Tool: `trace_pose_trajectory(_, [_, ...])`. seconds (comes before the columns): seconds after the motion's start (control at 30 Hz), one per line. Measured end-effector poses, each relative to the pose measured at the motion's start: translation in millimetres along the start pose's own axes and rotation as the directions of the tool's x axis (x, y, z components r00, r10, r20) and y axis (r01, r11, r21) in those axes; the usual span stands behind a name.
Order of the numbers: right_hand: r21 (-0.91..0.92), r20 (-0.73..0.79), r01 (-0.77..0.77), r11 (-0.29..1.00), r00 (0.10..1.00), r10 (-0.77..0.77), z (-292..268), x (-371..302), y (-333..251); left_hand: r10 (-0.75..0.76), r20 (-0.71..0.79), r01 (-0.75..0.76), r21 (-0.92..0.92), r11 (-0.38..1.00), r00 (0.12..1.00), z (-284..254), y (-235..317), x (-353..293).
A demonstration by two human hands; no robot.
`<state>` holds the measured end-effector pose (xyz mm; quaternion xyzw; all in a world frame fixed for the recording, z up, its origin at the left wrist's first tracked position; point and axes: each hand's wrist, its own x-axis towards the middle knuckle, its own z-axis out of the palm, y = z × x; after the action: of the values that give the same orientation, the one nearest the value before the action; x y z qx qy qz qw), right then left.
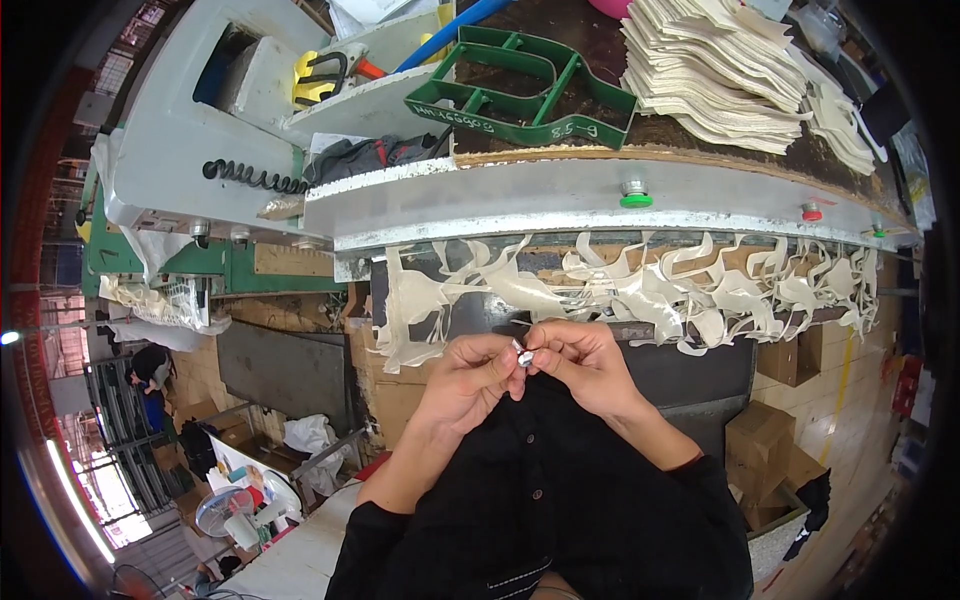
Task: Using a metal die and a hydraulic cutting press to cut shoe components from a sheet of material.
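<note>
In front of my chest, both hands meet around a small whitish, shiny piece, too small to name. My left hand pinches it between thumb and fingers. From the other side my right hand also has thumb and forefinger closed on it. Just beyond my hands, pale cut-out scraps hang in a tangled row along the machine's front edge.
A green metal cutting die lies on the dark worktop beyond a grey rail with push buttons. Layered off-white sheets are stacked at far right. Cardboard boxes stand at lower right, a fan at lower left.
</note>
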<state>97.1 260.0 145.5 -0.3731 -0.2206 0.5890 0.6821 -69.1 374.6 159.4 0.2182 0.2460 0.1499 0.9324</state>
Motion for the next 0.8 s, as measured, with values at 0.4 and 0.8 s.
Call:
trace_pose_trajectory(0.4, [0.070, 0.142, -0.035, 0.997, 0.989, 0.025, -5, -15, -10, -0.101, -0.026, 0.101, 0.008, 0.995, 0.995, 37, 0, -30])
trace_pose_trajectory(0.8, [0.225, 0.704, -0.074, 0.971, 0.702, -0.110, 44, -21, -107, 0.171, 0.458, -0.334, 0.303, 0.893, 0.872, 119, 28, -73])
